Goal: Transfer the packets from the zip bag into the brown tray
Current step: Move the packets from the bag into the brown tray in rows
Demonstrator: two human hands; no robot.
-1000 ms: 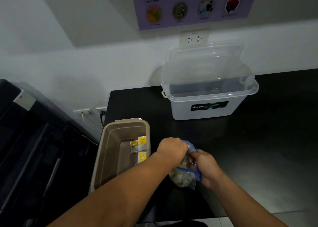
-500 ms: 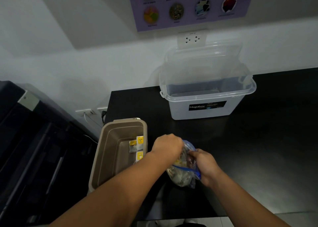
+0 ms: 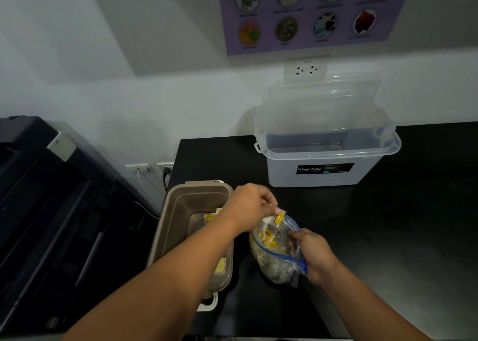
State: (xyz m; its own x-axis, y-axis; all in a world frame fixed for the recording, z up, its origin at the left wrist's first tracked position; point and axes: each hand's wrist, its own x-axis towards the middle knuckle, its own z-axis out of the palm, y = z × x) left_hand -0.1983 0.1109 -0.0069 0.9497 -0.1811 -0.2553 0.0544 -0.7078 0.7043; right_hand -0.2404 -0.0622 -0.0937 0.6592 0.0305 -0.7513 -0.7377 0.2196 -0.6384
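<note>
Partly hidden tray and bag contents

The left forearm is covering much of the brown tray [image 3: 178, 227]; packets inside the zip bag [image 3: 278, 260] are blurring together, print unreadable.

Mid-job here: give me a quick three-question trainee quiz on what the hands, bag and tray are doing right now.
1. True or false: the right hand holds the zip bag.
2. What is in the left hand's grip? A) a lid B) a packet C) nothing
3. Fill in: the brown tray sits to the ___ of the bag.

Key: 1 true; 2 B; 3 left.
</note>
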